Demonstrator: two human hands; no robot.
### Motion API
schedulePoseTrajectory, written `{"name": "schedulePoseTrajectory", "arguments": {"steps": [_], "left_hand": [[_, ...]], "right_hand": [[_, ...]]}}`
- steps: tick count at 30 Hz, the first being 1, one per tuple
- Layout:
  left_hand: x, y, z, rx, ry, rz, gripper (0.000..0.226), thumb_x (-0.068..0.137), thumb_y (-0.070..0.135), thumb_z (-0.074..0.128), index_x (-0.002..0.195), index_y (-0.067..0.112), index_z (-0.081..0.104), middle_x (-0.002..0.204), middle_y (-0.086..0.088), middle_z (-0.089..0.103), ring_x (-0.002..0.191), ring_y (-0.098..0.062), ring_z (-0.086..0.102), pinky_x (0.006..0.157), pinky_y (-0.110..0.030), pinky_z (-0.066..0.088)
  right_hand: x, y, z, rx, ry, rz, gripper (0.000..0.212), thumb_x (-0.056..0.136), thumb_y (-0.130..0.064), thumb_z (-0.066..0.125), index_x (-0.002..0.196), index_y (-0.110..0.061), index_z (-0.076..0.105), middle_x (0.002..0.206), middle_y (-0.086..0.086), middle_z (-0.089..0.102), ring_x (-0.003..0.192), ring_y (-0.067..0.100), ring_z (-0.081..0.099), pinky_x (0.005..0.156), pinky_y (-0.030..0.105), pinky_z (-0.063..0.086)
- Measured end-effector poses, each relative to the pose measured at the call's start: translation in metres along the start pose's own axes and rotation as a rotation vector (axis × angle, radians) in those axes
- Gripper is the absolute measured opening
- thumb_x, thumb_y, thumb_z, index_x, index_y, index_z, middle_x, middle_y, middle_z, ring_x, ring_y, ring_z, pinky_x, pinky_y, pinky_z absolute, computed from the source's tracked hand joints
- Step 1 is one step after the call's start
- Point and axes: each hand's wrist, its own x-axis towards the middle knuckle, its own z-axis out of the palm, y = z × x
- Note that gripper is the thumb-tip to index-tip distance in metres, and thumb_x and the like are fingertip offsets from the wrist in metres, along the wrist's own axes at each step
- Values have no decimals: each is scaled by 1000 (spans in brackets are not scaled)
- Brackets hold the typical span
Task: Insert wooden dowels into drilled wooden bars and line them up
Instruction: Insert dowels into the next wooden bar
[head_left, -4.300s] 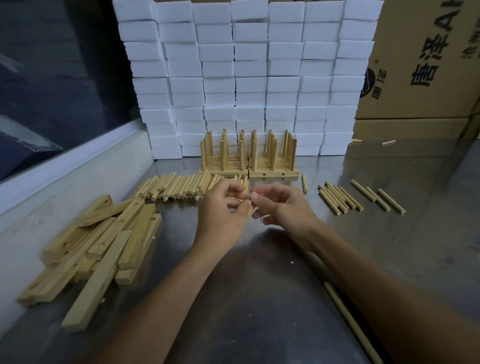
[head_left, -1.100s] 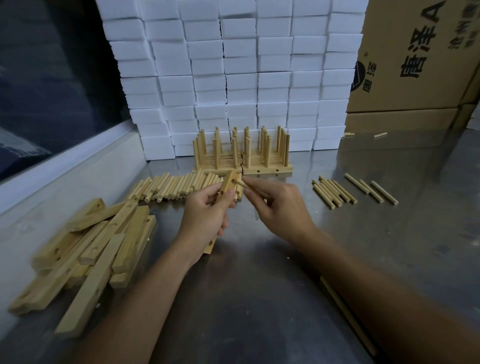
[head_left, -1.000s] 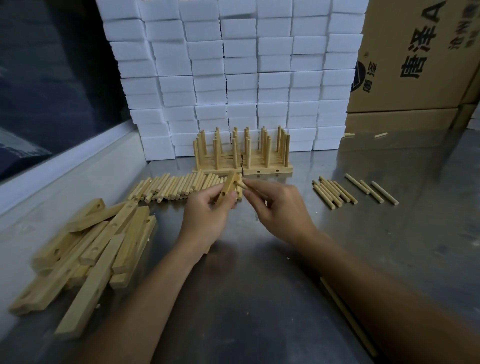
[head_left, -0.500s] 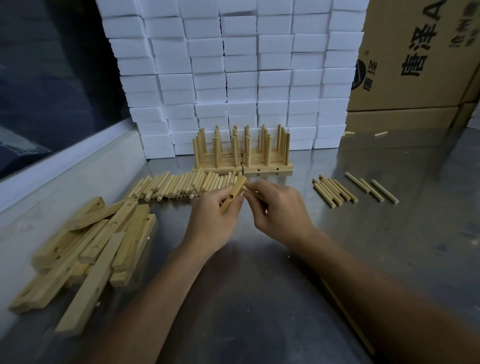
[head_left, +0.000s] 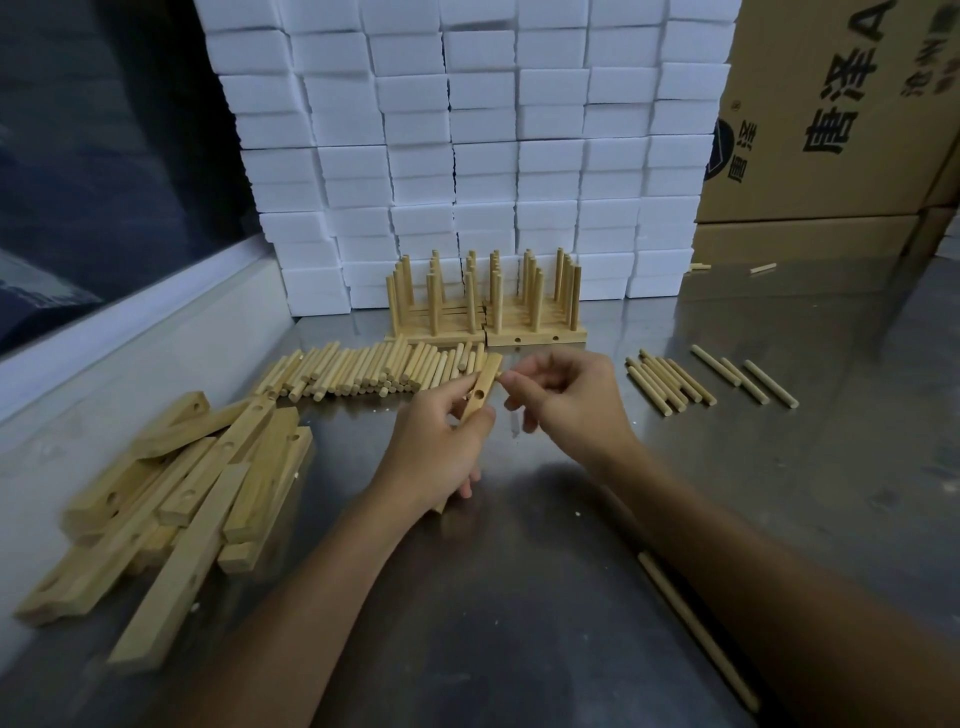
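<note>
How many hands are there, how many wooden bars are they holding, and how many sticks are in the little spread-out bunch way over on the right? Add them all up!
hands: 2 (left hand, right hand)
held bar: 1
far-right spread-out sticks: 3
Total: 6

Bare table lies open just in front of the finished dowel racks. Left of the racks, the loose dowels and the heap of drilled bars block the way; right of them lie more dowels; behind stand white foam blocks.
</note>
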Motion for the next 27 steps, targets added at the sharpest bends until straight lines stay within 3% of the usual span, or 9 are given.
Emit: {"name": "schedulePoseTrajectory", "arguments": {"steps": [2,5,9,14,19,24,27], "left_hand": [[1,2,-1,-13,16,-40,22,97,18,54,106,33,67,76,-6,64,39,-20,56,36,-25,41],[0,4,-2,-113,-1,-143,16,99,17,52,95,16,68,77,-8,62,40,-24,53,34,-25,37],[-4,8,0,-225,-58,-241,17,101,16,49,97,7,64,80,-13,59,40,-22,52,34,-24,36],[-5,14,4,-457,-123,-313,19,102,17,49,105,1,60,71,-9,59,39,-21,51,33,-23,35],[-4,16,9,-616,-108,-391,19,101,19,50,103,3,62,67,-8,58,41,-19,50,33,-21,33],[0,14,3,-729,-70,-443,25,102,23,49,106,3,64,72,-8,56,43,-16,48,32,-21,33],[4,10,-3,-779,-6,-475,29,103,25,47,107,1,63,74,-8,54,43,-15,48,32,-21,33]], "right_hand": [[2,-5,-5,213,-98,113,7,93,-6,64,93,-6,71,80,11,75,69,22,73,57,26,55],[2,-7,-7,381,-168,185,13,94,-1,61,101,-2,72,90,19,75,82,30,74,66,30,59],[-1,-1,3,136,-91,51,8,94,-11,65,90,-11,71,76,8,75,66,21,73,56,28,57],[1,5,2,25,10,-8,17,92,-24,70,86,-8,73,66,2,71,52,17,66,47,21,50],[-3,6,7,-55,-41,-86,8,91,-22,70,90,-14,72,72,-1,71,57,14,66,51,20,52],[-4,7,11,-95,-88,-71,21,96,-25,65,109,-12,72,80,0,71,57,16,67,51,19,50],[-4,12,10,-176,-94,-26,15,96,-27,64,104,-17,72,80,-3,71,60,12,68,56,22,55]]}}
